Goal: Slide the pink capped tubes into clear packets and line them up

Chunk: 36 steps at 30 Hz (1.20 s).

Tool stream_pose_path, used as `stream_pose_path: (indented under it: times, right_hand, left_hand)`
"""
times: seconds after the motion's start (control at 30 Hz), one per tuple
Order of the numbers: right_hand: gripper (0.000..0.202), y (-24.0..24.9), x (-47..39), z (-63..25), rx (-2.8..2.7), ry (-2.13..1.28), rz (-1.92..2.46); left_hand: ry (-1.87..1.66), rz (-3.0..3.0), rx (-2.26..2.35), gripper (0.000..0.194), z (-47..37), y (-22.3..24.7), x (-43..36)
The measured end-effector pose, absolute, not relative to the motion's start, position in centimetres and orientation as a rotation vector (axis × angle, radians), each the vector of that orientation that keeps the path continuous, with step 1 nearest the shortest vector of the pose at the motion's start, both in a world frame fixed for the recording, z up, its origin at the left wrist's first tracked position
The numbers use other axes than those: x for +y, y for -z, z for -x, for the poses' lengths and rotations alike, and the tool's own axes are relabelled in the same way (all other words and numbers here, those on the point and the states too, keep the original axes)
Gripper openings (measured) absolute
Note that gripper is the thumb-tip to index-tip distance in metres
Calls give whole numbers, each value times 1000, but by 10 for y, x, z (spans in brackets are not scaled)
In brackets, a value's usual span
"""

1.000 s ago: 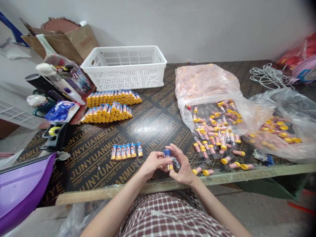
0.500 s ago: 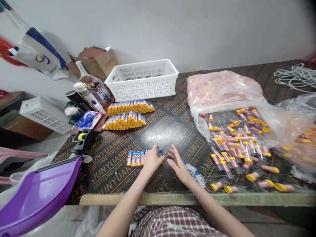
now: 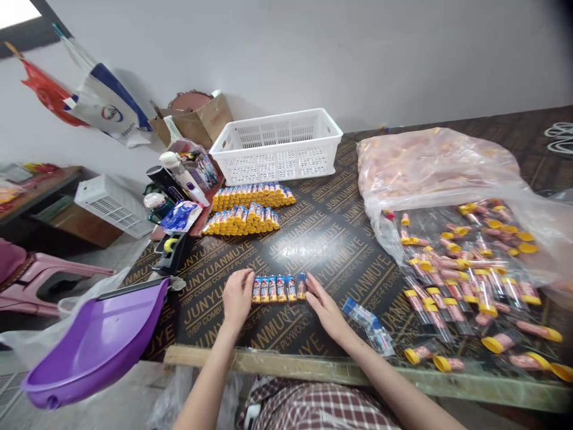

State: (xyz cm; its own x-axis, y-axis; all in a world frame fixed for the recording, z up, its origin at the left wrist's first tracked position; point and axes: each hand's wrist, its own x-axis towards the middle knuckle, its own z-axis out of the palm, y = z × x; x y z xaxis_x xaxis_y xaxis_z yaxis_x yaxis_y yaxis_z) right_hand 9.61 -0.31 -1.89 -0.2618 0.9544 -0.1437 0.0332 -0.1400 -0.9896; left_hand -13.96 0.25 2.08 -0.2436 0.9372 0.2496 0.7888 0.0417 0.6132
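A short row of small blue-capped tubes with yellow bases [image 3: 274, 289] lies on the dark plywood table top [image 3: 313, 239]. My left hand [image 3: 236, 300] rests at the row's left end, fingers bent and not wrapped round any tube. At the other end my right hand [image 3: 324, 307] has its fingers stretched out beside the last tube [image 3: 301, 286], which looks darker and clearer than its neighbours. Just right of that hand lie some blue-and-clear printed sleeves [image 3: 369, 322]. Beyond the row, similar tubes are stacked in two piles, a nearer one [image 3: 244, 221] and a farther one [image 3: 255, 194].
A white plastic crate [image 3: 277, 158] stands against the wall. To the right, a clear plastic bag [image 3: 430, 164] spills many yellow-ended pink tubes [image 3: 447, 280]. A tape dispenser [image 3: 170, 251] and a purple dustpan [image 3: 102, 340] are on the left. The table's wooden edge [image 3: 268, 364] runs in front.
My left hand has moved left off the tubes to the row's left end, uncovering them. My right hand now reaches the right end. The camera view has shifted left.
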Motion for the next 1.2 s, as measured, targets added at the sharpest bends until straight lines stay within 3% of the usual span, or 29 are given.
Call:
stream_pose_path:
  times: [0.13,0.37,0.63,0.8,0.93,1.07,1.2]
  right_hand:
    - [59,19,-9,-89,-1468,-1447,1206]
    - [53,14,-7,-87,-1531,-1356,1258]
    - [56,22,10,-111,-1444,-1343,1270]
    - [53,7,5,-121,-1482,-1319,1219]
    - [45,-7,3,-146,-1588,-1043,1319]
    - [35,-14,4,-194,-1635,-701,1507]
    - [32,-9,0,-251,-1699,-254,1714]
  left_hand:
    - [-700,-2037,1893,45,166,-4,-23]
    - [-297,-2229,1780,62,137,6,-32]
    - [-303,-2274,1783,64,107,8,-14]
    - [-657,-2197,1998,43,95,1,-11]
    - [-905,-2041,1715,28,52,-13,-9]
    - [-566,-1845,1478,22,-12,-14,-9]
    - [-370,-1898,1637,37,-44,-4,-6]
